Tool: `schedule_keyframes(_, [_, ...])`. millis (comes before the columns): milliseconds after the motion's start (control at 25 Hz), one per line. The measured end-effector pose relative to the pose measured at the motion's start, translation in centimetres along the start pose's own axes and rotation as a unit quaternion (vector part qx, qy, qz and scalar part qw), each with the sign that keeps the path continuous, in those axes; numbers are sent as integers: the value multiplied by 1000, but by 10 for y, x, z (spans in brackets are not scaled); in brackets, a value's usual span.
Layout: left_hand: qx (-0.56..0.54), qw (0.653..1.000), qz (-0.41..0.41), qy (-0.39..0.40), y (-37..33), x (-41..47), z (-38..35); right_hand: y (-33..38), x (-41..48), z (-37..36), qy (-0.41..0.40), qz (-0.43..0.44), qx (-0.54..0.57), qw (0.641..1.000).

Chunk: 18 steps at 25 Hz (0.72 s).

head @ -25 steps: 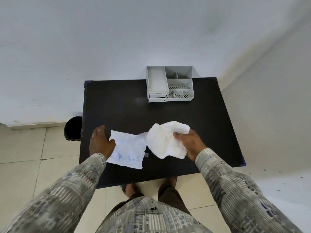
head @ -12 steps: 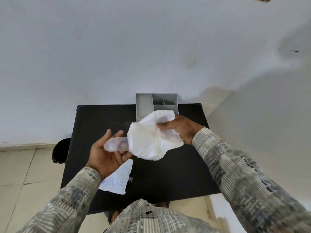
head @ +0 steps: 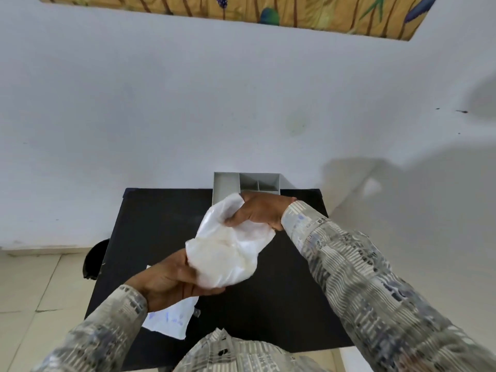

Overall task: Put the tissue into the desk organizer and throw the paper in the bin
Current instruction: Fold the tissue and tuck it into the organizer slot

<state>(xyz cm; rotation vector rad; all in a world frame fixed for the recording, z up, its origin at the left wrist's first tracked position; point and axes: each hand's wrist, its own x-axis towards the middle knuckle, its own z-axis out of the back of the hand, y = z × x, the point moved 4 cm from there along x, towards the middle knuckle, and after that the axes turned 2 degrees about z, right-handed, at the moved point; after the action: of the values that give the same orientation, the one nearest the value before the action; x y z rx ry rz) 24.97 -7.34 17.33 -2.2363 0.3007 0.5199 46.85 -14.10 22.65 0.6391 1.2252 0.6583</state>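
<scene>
A white tissue is held above the black table between both hands. My right hand pinches its upper edge, just in front of the grey desk organizer at the table's far edge. My left hand cups the tissue's lower left side from below. A white sheet of paper with blue marks lies on the table near its front left, partly hidden under my left wrist. The black bin stands on the floor at the table's left side.
A white wall rises right behind the table, with a picture hanging high on it. Pale floor tiles spread to the left. Another white wall closes in on the right.
The tissue was lifted off the table by my right hand; my left hand let go of the paper and came up under the tissue. The view tilted upward.
</scene>
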Motion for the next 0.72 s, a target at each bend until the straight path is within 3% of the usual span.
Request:
schedule_keyframes(80, [71, 996, -22, -52, -9, 9, -10, 21, 0, 1, 22, 41, -84, 995])
schedule_keyframes(160, [54, 990, -60, -118, -15, 18, -19, 41, -5, 6, 12, 116, -100, 988])
schedule_keyframes(240, [-72, 977, -101, -175, -17, 26, -23, 53, -14, 19, -37, 176, 62, 982])
schedule_keyframes(320, [-210, 947, -143, -195, -20, 35, -26, 48, -25, 30, -93, 211, 270, 935])
schedule_keyframes(400, [-285, 921, -178, -195, -25, 42, -34, 27, -29, 23, -104, 212, 339, 911])
schedule_keyframes(520, [-265, 920, -205, -202, -28, 51, -59, -3, -37, -22, -8, 164, 248, 955])
schedule_keyframes(720, [-212, 924, -185, -259, -3, 64, -80, -11, -26, 16, -113, 138, 332, 926])
